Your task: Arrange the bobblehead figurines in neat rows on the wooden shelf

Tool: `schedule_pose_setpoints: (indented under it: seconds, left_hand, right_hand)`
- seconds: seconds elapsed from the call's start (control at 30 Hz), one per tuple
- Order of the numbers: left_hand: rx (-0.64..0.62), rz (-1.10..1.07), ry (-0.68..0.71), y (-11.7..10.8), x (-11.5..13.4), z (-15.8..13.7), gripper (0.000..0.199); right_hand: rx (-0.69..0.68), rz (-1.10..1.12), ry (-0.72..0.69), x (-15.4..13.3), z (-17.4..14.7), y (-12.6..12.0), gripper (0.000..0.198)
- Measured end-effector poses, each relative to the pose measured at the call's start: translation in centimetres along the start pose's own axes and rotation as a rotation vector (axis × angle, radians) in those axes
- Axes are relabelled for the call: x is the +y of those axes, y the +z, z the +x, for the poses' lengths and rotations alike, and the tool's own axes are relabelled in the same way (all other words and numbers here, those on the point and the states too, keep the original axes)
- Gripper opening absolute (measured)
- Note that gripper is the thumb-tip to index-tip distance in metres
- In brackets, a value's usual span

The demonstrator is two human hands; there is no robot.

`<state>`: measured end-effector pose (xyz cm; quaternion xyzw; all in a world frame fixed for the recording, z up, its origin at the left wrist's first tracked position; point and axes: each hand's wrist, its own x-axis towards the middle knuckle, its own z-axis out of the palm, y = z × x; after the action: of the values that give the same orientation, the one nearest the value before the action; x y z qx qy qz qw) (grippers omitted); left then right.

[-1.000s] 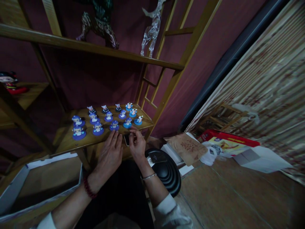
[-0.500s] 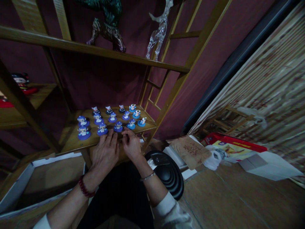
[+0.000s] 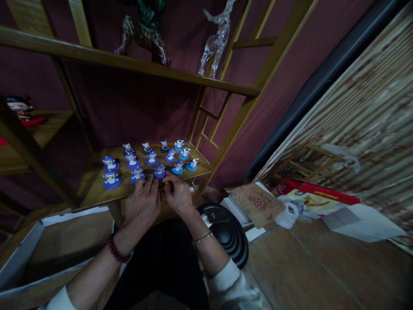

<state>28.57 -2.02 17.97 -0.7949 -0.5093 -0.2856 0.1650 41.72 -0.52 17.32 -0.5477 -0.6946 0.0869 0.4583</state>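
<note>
My left hand (image 3: 143, 202) lies at the front edge of a wooden shelf (image 3: 93, 191), back up, with its fingers stretched forward. Beside it, my right hand (image 3: 179, 196) has its thumb and fingers curled together; anything between them is hidden. Just beyond both fingertips stands a small purple-based figurine (image 3: 159, 171). Several similar figurines form rows around it, among them a purple one (image 3: 137, 174) ahead of my left hand and a blue-based one (image 3: 177, 167) ahead of my right. Small dark-based figurines (image 3: 146, 148) stand at the back.
Above, a shelf board (image 3: 129, 62) bears a clear deer-like figure (image 3: 215, 45) and a dark statue (image 3: 145, 34). An open shallow box (image 3: 30, 247) lies at lower left. On the right are a round black ridged object (image 3: 230, 239), a brown paper bag (image 3: 254, 202) and a red-yellow box (image 3: 316, 196).
The view has shifted slightly. Both hands stay at the shelf edge in nearly the same pose, and the figurines keep their arrangement.
</note>
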Motion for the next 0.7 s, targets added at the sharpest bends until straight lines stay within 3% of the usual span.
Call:
schedule_pose_setpoints:
  seconds: [0.33,0.57,0.7]
  left_hand:
    - [0.000,-0.002,-0.012,-0.08,0.09,-0.07,0.036]
    - [-0.102,0.013,-0.037,-0.27,0.23,0.55,0.035]
    - [-0.097,0.010,-0.051,-0.09,0.22,0.51,0.037]
  right_hand:
    - [-0.012,-0.009,0.011,-0.17,0.10,-0.09,0.024]
    - [-0.031,0.003,0.046,-0.41,0.17,-0.35,0.024]
    - [-0.039,0.000,0.050,-0.49,0.20,-0.43,0.024]
